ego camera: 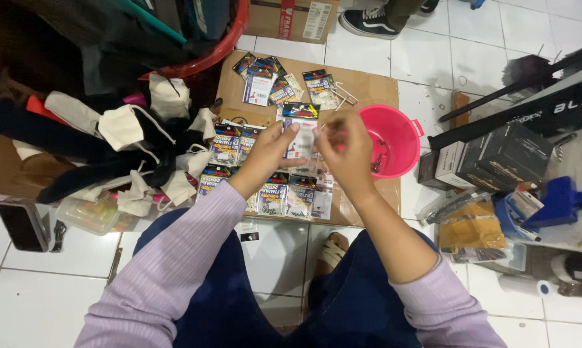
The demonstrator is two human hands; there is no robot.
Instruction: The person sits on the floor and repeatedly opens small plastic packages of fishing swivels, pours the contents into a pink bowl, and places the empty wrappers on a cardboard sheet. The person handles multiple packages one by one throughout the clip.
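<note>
A: Inventory, largest first?

B: One cardboard sheet (362, 87) on the floor; one pink bucket (394, 138); roughly fifteen tackle packets (275, 196).

A: Held item?

B: One small clear packet (302, 138), long axis upright, above the sheet. Left hand (271, 151) and right hand (344, 148) both pinch it.

Glossy plastic packet (300, 137), matt cardboard sheet (368, 87), shiny pink plastic bucket (397, 132).

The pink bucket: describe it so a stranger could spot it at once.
Start at the flat cardboard sheet on the white tiled floor. At its right edge, just beyond the right hand, stands the pink bucket. It is the only round, bright pink container there; the things beside it are flat packets and dark boxes.
</note>
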